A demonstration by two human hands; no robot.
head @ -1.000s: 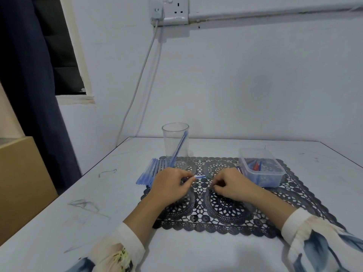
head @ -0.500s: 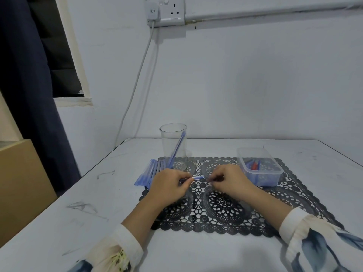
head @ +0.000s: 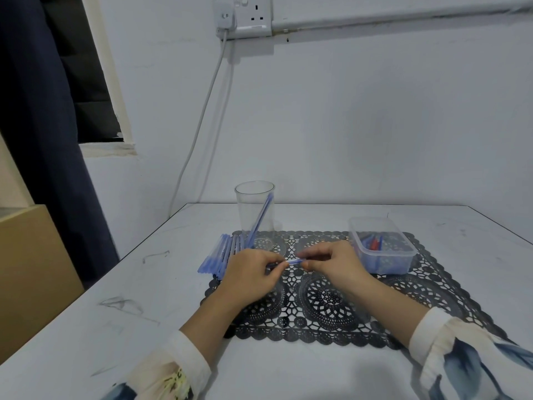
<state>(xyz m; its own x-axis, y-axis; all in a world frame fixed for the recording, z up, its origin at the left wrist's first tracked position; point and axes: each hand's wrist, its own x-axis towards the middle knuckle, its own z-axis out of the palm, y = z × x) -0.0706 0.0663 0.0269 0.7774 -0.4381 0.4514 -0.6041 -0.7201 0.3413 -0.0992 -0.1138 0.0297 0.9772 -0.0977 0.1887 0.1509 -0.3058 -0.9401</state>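
Both grips are working low over the black lace mat (head: 326, 307), near its middle. Left grip (head: 251, 272) is curling round the barrel of one blue pen (head: 294, 261), holding it level so the free end is facing the other hand. Right grip (head: 334, 264) is pinching that free end between thumb and fingertips. I cannot tell whether it is fitting a cap or a tip, as the fingers are hiding the piece.

Loose pens (head: 219, 255) are lying in a row at the mat's left edge, just beside my left grip, handy for picking. The clear cup (head: 255, 209) is standing upright behind them with one leaning pen (head: 261, 220) inside, likely the finished lot. The plastic tub (head: 386, 262) of small blue and red parts is sitting near my right grip.
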